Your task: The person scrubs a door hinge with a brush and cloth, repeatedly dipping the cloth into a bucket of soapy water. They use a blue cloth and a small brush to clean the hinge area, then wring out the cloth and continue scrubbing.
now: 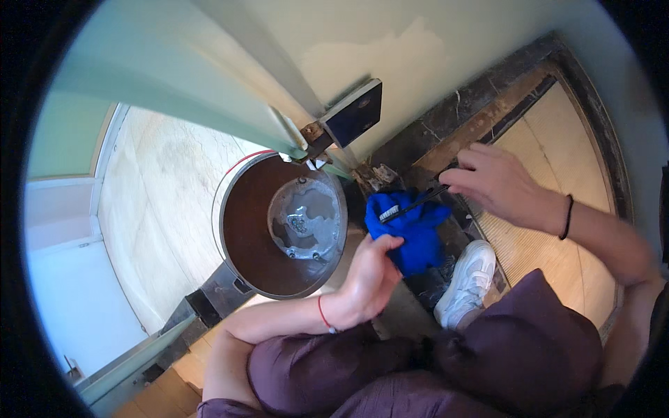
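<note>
My left hand (372,277) holds a bunched blue cloth (418,251), its thumb lying on top of the fabric. In my right hand (481,180) is the dark handle of a small brush (389,213), which looks like a toothbrush. Its pale bristles are at the upper left part of the cloth, against or just over it. Left of the cloth stands a round bucket (251,219) with brown inner walls and a thin wire handle. Water with foam (303,217) lies at its bottom.
A glass door edge with a metal hinge or clamp (358,112) rises beside the bucket. Debris (384,177) sits at its foot. Dark marble edging (434,125) runs along the wall by a ribbed floor panel (543,209). A white shoe (468,282) is close below the cloth.
</note>
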### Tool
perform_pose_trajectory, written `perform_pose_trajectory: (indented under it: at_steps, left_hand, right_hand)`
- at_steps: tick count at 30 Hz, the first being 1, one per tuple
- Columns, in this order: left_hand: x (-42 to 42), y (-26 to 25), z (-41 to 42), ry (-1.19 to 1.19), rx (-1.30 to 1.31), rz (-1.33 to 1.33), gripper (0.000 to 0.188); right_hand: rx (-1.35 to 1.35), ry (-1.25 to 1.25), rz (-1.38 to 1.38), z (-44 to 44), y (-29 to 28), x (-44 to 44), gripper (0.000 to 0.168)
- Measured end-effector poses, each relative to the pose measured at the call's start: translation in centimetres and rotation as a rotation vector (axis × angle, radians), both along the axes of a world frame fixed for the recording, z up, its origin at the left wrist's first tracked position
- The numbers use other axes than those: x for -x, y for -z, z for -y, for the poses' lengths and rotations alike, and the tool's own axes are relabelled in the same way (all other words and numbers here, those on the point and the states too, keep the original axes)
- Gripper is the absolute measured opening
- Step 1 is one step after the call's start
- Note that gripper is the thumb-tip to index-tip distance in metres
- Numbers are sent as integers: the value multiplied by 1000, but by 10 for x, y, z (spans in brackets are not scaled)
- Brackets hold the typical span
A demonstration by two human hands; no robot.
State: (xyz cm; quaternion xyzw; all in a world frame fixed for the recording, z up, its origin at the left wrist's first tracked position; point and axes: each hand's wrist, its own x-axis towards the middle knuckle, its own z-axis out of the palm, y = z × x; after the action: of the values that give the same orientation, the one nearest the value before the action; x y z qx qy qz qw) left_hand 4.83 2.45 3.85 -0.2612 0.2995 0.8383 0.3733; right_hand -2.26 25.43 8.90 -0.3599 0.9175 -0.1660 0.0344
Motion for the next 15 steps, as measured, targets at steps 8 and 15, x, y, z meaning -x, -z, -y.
perform_pose_trajectory:
  at_steps: [8, 15]
  left_hand:
    - [-5, -20, 0, 40, -49, 3, 37]
    - [13, -27, -5, -66, -133, -91, 38]
  right_hand:
    - [-146, 32, -315, 24, -26, 32, 27]
    - [-156, 237, -498, 5, -22, 55, 35]
